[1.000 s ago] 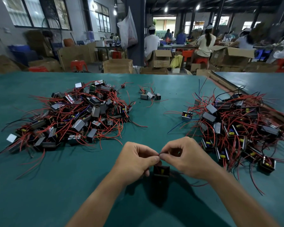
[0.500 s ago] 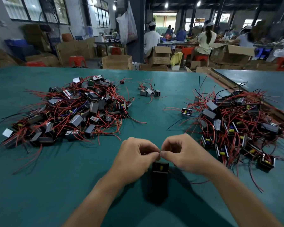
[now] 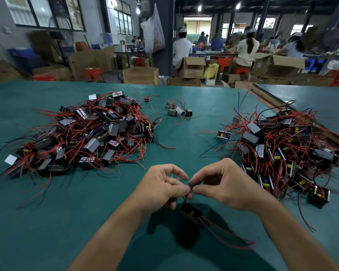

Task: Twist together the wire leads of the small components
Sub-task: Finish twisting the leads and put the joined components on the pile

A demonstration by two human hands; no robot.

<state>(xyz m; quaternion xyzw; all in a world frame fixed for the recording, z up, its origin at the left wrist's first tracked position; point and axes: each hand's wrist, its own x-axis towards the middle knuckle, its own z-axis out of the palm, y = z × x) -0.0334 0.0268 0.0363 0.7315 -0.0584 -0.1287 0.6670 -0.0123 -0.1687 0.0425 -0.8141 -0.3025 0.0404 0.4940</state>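
Twisting looks under way: left hand (image 3: 160,186) and right hand (image 3: 225,186) meet fingertip to fingertip, both pinching the leads (image 3: 190,190) of one component (image 3: 191,212), which hangs just below them over the table (image 3: 47,222). The next move likely calls for rolling the pinched ends tighter. Left pile (image 3: 86,133) and right pile (image 3: 282,149) lie well clear; trailing red wires (image 3: 223,232) could snag.

The counter (image 3: 47,222) is plain teal. The component (image 3: 191,213) is black with a yellow spot, trailing red leads (image 3: 223,233). Both heaps (image 3: 90,133) mix red wires with grey and black blocks.
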